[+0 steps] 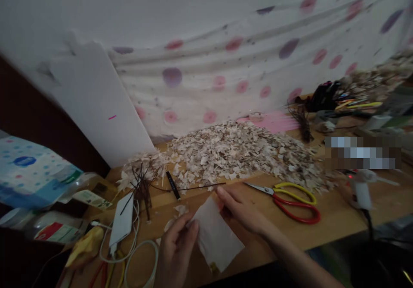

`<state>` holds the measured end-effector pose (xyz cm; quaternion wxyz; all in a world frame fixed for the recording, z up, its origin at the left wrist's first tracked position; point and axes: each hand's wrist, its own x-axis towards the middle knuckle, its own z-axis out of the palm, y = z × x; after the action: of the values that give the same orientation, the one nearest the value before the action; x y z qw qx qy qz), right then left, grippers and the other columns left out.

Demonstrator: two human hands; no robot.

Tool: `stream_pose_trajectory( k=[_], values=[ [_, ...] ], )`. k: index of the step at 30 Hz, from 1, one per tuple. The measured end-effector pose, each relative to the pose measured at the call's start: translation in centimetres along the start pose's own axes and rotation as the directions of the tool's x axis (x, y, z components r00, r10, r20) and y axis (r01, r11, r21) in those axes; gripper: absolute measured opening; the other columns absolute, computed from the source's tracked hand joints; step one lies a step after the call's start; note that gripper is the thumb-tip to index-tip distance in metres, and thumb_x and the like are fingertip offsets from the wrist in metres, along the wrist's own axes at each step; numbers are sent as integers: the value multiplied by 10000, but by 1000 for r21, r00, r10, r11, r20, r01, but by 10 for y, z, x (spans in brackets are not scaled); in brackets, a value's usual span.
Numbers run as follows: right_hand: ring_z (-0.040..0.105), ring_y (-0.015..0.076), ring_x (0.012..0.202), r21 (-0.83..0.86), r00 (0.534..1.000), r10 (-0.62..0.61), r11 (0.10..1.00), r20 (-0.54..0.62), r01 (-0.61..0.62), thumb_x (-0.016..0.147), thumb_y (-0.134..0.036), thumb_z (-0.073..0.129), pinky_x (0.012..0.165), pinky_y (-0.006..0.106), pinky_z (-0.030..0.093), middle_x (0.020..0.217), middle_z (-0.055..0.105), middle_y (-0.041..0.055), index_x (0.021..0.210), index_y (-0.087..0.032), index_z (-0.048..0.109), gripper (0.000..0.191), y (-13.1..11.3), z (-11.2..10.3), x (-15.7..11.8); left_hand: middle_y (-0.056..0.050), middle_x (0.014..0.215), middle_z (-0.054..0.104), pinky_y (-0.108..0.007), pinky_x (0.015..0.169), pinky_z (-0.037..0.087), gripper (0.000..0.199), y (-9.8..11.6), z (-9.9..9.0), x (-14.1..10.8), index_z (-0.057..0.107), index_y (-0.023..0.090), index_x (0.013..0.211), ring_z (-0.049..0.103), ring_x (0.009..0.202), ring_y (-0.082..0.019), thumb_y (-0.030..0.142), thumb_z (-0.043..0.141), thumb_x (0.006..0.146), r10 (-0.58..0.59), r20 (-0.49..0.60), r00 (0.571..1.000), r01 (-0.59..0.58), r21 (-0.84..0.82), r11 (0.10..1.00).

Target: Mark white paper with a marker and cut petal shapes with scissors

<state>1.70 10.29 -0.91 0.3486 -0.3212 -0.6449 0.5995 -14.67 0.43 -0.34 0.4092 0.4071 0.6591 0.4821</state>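
Note:
A white translucent sheet (217, 238) is held between both hands over the front of the wooden table. My left hand (177, 245) pinches its left edge between thumb and fingers. My right hand (237, 208) grips the upper right edge, thumb on top. Something small and yellowish shows at the sheet's lower corner. Just beyond the hands lie a thin dark stem (203, 187) and a black marker (173, 185). Scissors (290, 197) with red and yellow handles rest to the right of my right hand.
Behind the hands spreads a large pile of pale flakes (232, 150). At left are a white power bank (121, 219) with a cable, dark twigs (142, 189), bottles and a tissue pack (29, 172). A white glue gun (362, 191) stands at right.

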Motion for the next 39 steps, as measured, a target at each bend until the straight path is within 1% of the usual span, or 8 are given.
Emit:
stream_pose_trajectory(
  k=[10,16,21,23,26,29,34,39],
  values=[
    [436,110,539,-142,992,-53,989,-112,37,976,-594,392,473,228,290,612,476,-23,666,-190,507,521,16,-3,-16,-120,1148,709,-312,810,542,618,10,27,0,673,177,1145,670,1005,-275,646,639,743,-17,118,993,7,85,996],
    [413,109,543,-228,963,-167,966,-210,118,981,-572,390,501,239,287,580,429,-40,620,-194,451,526,12,3,-22,-65,797,705,-292,668,484,443,25,53,-3,700,177,846,642,776,-246,606,599,800,78,29,997,-81,122,989],
    [471,131,509,-323,963,-135,945,-231,54,1011,-545,275,507,253,340,542,479,-25,608,-215,440,546,4,-16,-32,-49,769,699,-280,652,465,409,15,54,-2,707,182,820,634,745,-237,585,657,767,58,-41,997,-56,42,998],
    [543,165,571,-487,942,-175,873,-285,15,1015,-487,277,557,273,381,591,554,6,652,-216,491,500,7,-43,-42,-54,791,704,-282,679,473,438,10,52,-1,709,178,853,640,777,-241,601,678,743,29,-77,997,-31,-26,999],
    [619,234,687,-741,906,-200,652,-374,-161,948,-385,395,624,327,429,754,654,65,890,-202,589,273,26,-96,-68,-63,803,707,-280,661,485,498,8,52,-1,705,165,875,641,760,-236,631,707,698,-37,-113,993,21,-139,990],
    [664,294,828,-854,921,-134,442,-365,-274,867,-285,483,710,382,473,987,688,162,1026,-154,610,242,50,-135,-96,-65,812,708,-273,644,487,519,9,55,-1,700,158,885,642,741,-229,629,733,669,-70,-154,986,34,-222,974],
    [682,314,860,-899,919,92,189,-384,-394,765,-58,473,730,369,465,963,711,173,1083,-112,614,351,63,-147,-110,-40,792,695,-268,686,487,507,12,60,-3,693,170,878,637,771,-227,624,745,659,-56,-143,988,15,-275,961],
    [669,325,815,-876,899,145,209,-413,-436,717,-32,512,663,329,414,887,716,176,942,-121,636,271,52,-147,-91,-26,722,662,-271,663,471,504,20,61,-7,688,180,865,607,694,-211,658,688,705,-2,-81,997,-17,-225,974]
  ],
)
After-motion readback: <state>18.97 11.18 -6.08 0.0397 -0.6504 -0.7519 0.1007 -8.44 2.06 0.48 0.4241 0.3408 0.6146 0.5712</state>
